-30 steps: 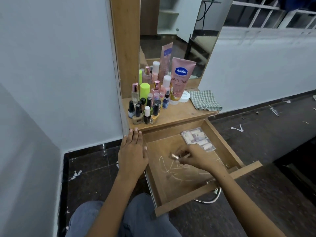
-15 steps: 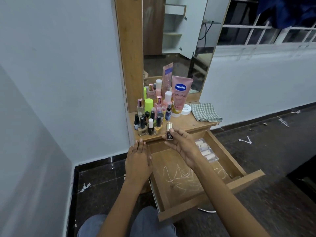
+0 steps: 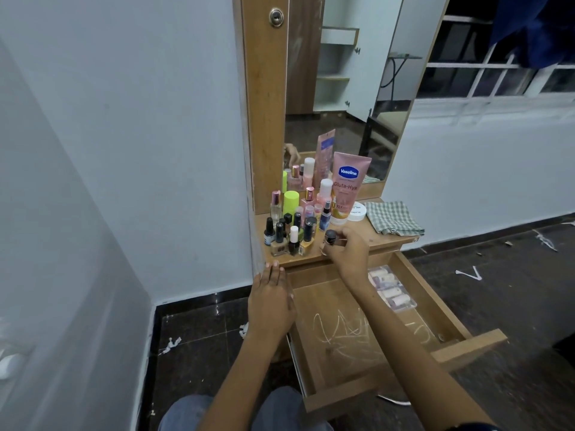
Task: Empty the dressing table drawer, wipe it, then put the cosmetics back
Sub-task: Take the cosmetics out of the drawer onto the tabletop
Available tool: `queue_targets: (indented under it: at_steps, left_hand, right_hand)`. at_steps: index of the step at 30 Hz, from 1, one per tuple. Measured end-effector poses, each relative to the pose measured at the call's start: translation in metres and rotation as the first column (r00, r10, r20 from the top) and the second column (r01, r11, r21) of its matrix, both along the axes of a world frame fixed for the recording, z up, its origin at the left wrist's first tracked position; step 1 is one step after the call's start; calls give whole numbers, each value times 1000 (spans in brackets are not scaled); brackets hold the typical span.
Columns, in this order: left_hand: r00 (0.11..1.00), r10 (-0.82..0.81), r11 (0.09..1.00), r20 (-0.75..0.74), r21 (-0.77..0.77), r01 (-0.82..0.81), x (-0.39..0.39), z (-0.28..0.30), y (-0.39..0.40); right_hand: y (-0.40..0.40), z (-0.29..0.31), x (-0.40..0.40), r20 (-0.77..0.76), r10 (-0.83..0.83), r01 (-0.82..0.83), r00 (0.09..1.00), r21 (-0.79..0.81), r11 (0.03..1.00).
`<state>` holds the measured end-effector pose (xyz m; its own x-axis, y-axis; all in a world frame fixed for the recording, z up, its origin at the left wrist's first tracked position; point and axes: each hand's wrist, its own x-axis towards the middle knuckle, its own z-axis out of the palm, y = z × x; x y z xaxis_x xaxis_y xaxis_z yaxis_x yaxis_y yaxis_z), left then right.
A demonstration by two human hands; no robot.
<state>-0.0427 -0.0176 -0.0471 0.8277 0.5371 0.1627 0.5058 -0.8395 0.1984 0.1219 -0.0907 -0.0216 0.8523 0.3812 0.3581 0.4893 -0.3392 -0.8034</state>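
Left hand (image 3: 271,301): fingers straight and together, holding nothing, fingertips at the near left corner of the dressing table top (image 3: 382,237); whether the palm bears on the drawer's left wall cannot be confirmed.

Cluster of nail polish bottles (image 3: 289,236): upright at the left of the top, packed close, several overlapping so that a count is unreliable. Behind them stand a lime-capped bottle (image 3: 291,202) and small pink bottles, their labels too small to read.

Right hand (image 3: 348,251): fingers curled round a small dark-capped bottle (image 3: 329,237), held upright at the near edge of the top, just right of the cluster. The fingers hide its lower half; it appears to touch the surface, but this is not certain.

Pink Vaseline tube (image 3: 347,188): upright on its cap against the mirror (image 3: 357,88). A white jar (image 3: 356,211) sits partly hidden behind it.

Checked cloth (image 3: 393,218): folded, at the far right of the top.

Drawer (image 3: 466,346): pulled fully out below the top, with pale scribble marks on its floor. A clear plastic case (image 3: 393,290) of small cylinders lies at its far right, partly covered by the right forearm. The near left corner is hidden by the left arm.
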Motion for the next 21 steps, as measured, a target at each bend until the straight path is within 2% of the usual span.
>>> queue_targets:
  at_steps: [4, 12, 17, 21]
  left_hand:
    - [1000, -7, 1000, 24, -6, 7, 0, -1, 0]
    - [999, -19, 1000, 51, -13, 20, -1, -3, 1]
    - [998, -19, 1000, 62, -3, 20, 1, -4, 1]
    - [994, -22, 1000, 103, 1, 22, 2, -9, 3]
  right_hand:
    - [7, -11, 2, 76, 65, -66, 995, 16, 998]
    - [16, -21, -1, 16, 63, -64, 998, 43, 997]
    - [18, -22, 1, 2, 58, -58, 998, -17, 998]
    - [-10, -27, -8, 140, -27, 31, 990, -29, 999]
